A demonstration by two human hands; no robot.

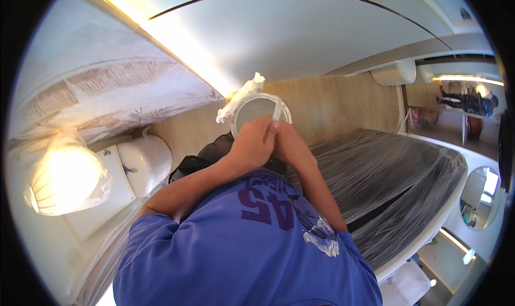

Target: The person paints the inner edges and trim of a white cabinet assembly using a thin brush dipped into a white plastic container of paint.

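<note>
**Wrapped bedroom, close handwork**

Wood-toned floor [327, 102] spreads out ahead of you, with a dark bed [386, 182] along your right. Clear film covers the bed, and more film wraps the glowing lamp [67, 172] on your left, probably to keep dust and splashes off both.

You have the round bucket [263, 95] straight ahead, just beyond your dark trousers, likely because there both arms reach it without stretching. Its base is hidden, so you cannot tell from this view whether it stands on the floor or leans on your legs.

Your left hand [251, 142] and right hand [287, 142] meet over its near rim, fingers bunched together around the lower end of a pale strip [278, 109]. Which fingers clamp it, if any, cannot be told. A crumpled white piece [241, 99] lies against the bucket's far left side, apparently kept clear of your fingers.
</note>
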